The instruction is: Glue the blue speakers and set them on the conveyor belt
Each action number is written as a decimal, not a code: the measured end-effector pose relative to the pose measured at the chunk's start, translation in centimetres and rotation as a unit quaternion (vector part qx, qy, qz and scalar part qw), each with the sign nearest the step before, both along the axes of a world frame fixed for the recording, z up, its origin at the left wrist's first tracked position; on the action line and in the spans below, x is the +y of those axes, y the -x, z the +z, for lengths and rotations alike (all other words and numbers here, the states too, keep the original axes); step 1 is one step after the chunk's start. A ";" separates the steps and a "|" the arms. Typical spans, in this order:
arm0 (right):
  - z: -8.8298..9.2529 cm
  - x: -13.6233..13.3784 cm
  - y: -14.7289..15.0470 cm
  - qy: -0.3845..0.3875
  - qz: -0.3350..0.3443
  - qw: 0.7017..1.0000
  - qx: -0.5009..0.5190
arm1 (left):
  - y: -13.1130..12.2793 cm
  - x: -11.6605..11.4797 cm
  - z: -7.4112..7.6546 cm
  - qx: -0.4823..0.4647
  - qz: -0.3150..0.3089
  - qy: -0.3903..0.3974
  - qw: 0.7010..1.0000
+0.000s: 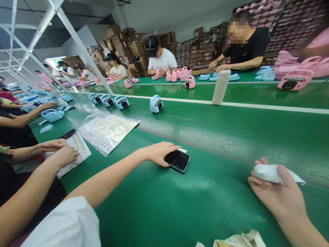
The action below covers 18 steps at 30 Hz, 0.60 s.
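Observation:
My left hand [161, 153] reaches across the green work surface and grips the left end of a dark smartphone [180, 160], thumb on the near side and fingers along the far side. The phone lies screen up, and a small white scrap [182, 150] shows behind it. On the right, my right hand [280, 192] is raised, palm up, with its fingers and thumb closed around a crumpled white tissue [268, 172]. A pointed end of the tissue sticks out past the thumb.
A crumpled cream cloth or paper [239, 240] lies at the near edge. A clear plastic bag [105, 130] and a co-worker's hands [64, 154] on a printed sheet [77, 145] are left. Blue camera-shaped cases [156, 104] and a beige bottle [221, 87] stand farther back.

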State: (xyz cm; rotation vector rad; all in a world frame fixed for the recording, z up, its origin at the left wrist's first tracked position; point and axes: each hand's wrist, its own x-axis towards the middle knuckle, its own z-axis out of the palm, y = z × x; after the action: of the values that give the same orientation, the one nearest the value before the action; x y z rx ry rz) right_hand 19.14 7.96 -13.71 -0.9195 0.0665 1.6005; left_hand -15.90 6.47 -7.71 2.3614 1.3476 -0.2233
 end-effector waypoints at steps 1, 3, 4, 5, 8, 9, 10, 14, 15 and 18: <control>0.0 0.0 0.0 -0.001 0.001 1.000 0.000 | -0.1 0.0 0.0 0.001 0.003 -0.008 1.000; -0.1 0.0 0.0 -0.001 0.003 1.000 0.001 | -0.4 -0.2 -0.1 0.001 0.014 -0.027 1.000; -0.2 0.0 0.0 -0.001 0.005 1.000 0.001 | -0.5 -0.4 -0.1 -0.001 0.020 -0.037 0.999; -0.2 0.0 0.1 -0.001 0.005 1.000 0.002 | -0.6 -0.6 -0.2 -0.005 0.027 -0.047 0.999; -0.2 0.1 0.1 -0.004 0.009 1.000 0.001 | -0.5 -1.2 -0.5 -0.024 0.044 -0.079 0.996; -0.1 0.1 0.1 -0.004 0.010 1.000 0.000 | -0.4 -1.4 -0.8 -0.034 0.048 -0.090 0.994; -0.1 0.1 0.1 -0.004 0.010 1.000 -0.002 | -0.2 -1.6 -1.0 -0.045 0.049 -0.101 0.993; 0.1 0.1 0.2 0.005 0.007 1.000 -0.014 | 0.6 -2.2 -2.6 -0.110 0.037 -0.177 0.977; 0.2 0.1 0.2 0.007 0.007 1.000 -0.017 | 0.8 -2.4 -2.9 -0.131 0.034 -0.206 0.969; 0.2 0.0 0.2 0.005 0.002 0.999 -0.031 | 0.5 -3.5 -3.5 -0.193 0.036 -0.305 0.932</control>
State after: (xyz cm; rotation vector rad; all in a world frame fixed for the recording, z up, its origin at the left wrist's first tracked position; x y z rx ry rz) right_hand 18.96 7.97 -13.47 -0.9774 0.0292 1.5750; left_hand -16.41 3.00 -11.22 2.6218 1.4357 0.7520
